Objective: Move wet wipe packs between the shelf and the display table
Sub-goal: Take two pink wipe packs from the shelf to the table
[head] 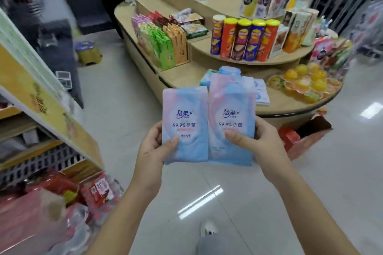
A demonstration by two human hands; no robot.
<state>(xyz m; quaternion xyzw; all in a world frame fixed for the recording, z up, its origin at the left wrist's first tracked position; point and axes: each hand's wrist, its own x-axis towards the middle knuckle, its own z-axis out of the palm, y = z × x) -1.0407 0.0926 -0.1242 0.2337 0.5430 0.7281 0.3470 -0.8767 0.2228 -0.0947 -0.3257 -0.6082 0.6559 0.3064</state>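
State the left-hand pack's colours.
The left-hand pack is pale blue with pink swirls; head view.

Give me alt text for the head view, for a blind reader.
The left hand holds the left pack of wipes, the right hand the right pack, side by side. Ahead, more packs lie on the display table near chip tubes and jelly cups; a shelf stands at left.

Shelf [31, 89] at frame left is being cropped by the edge and blurred. Table packs [262, 93] at centre and right hand [263, 141] fingers are being partly hidden by the right pack [231, 120]; left hand [153, 147] fingers are being partly hidden by the left pack [185, 124].
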